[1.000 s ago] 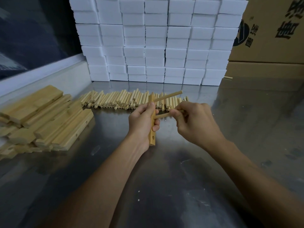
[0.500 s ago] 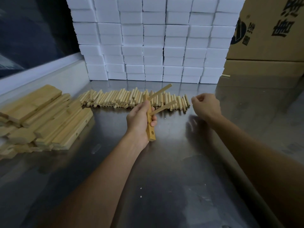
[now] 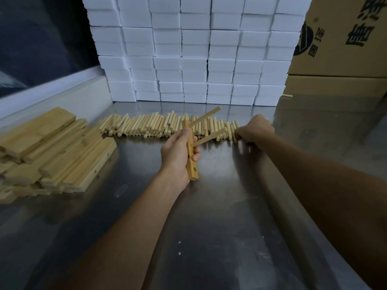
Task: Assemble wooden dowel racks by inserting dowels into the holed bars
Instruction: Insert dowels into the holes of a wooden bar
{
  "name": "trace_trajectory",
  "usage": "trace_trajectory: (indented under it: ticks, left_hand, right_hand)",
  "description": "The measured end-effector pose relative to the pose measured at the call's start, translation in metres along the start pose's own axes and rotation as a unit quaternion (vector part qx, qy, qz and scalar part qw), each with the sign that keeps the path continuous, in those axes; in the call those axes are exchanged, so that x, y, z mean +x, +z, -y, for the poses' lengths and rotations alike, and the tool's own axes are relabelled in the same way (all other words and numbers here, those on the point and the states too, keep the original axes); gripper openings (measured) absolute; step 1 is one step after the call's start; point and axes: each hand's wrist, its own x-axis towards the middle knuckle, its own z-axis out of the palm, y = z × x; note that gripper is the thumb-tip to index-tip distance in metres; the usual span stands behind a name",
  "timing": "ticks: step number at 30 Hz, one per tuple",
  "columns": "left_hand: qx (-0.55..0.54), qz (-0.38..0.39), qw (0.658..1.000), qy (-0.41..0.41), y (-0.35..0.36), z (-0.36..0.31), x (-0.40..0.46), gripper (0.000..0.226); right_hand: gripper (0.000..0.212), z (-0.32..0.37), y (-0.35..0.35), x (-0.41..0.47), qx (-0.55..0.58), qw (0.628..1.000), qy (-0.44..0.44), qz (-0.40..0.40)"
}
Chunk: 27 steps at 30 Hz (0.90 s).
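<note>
Steel table (image 3: 230,237) fills the view, brushed and reflective, scuffed with pale specks, and at twelve o'clock a wall of white foam blocks (image 3: 194,49) rises in neat brick courses, matte and soft-edged, with printed cardboard cartons (image 3: 343,38) at two o'clock; over at nine o'clock sits the heap of holed bars (image 3: 52,151), flat pale planks of square section, drilled holes showing on their side faces; across the middle, between eleven and one, runs the row of loose dowels (image 3: 159,126), short smooth round pegs lying side by side; and dead centre the left hand (image 3: 178,155) is wrapped around the bar (image 3: 191,155), held nearly upright above the table, two dowels already standing out of it toward one o'clock, the upper dowel (image 3: 206,117) and the lower dowel (image 3: 209,138), with an empty hole visible near the bar's lower end; the right hand (image 3: 254,129) is down at the one o'clock end of the row, fingers curled over the last pegs, though whether it has one pinched cannot be told from here; the step looks like fetching the third peg, and to do it well the person should take a single dowel by its middle, line it square with the open hole, and press it straight while the left hand braces the bar, since a tilted peg would likely jam
</note>
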Motion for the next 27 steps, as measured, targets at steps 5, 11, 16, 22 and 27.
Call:
trace_trajectory:
  ticks: [5, 11, 16, 22, 27]
  left_hand:
    - [0.006, -0.002, 1.0, 0.004, 0.0, 0.0, -0.001, 0.023]
    - [0.008, -0.013, 1.0, 0.014, 0.001, 0.0, -0.002, 0.019]
    - [0.007, -0.036, 0.999, 0.008, 0.002, -0.002, -0.002, 0.021]
    - [-0.008, -0.066, 0.998, -0.002, -0.001, -0.007, -0.001, 0.018]
    - [0.009, -0.062, 0.998, 0.0, 0.001, -0.007, -0.004, 0.017]
  right_hand:
    - [0.016, -0.002, -0.003, -0.011, 0.048, 0.999, 0.015, -0.019]
    - [0.012, -0.01, -0.02, -0.047, 0.151, 0.986, -0.055, -0.046]
    - [0.018, -0.026, -0.032, -0.086, 0.289, 0.952, -0.102, -0.013]
    - [0.012, -0.033, -0.045, -0.119, 0.338, 0.918, -0.198, 0.058]
    - [0.008, -0.017, -0.036, -0.142, 0.268, 0.904, -0.321, 0.094]
